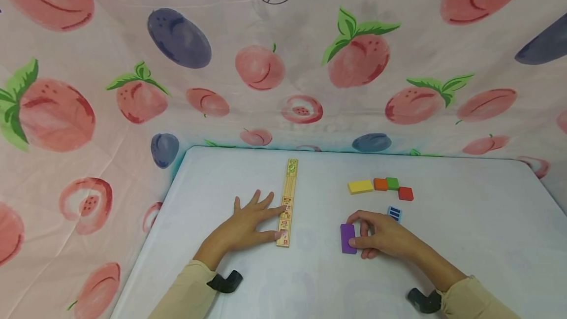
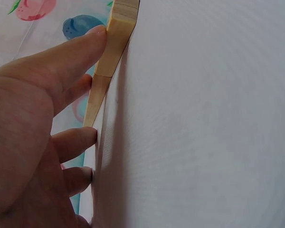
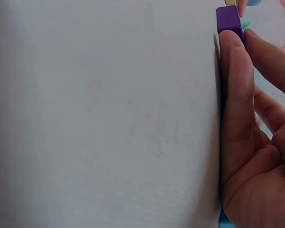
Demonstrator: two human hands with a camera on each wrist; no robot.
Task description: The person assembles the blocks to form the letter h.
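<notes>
- Head view: the left hand (image 1: 248, 223) lies spread flat, fingertips pressing the wooden ruler (image 1: 288, 202) mid-table; the right hand (image 1: 381, 235) curls round the purple block (image 1: 348, 238) just right of it.
- Left wrist view: straight fingers (image 2: 76, 54) touch the ruler's edge.
- Right wrist view: thumb and fingers pinch the purple block.

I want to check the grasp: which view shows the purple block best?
The head view: the flat purple rectangular block lies whole on the white table, right hand pinching it. The right wrist view shows only its end; the left wrist view, nothing.
</notes>
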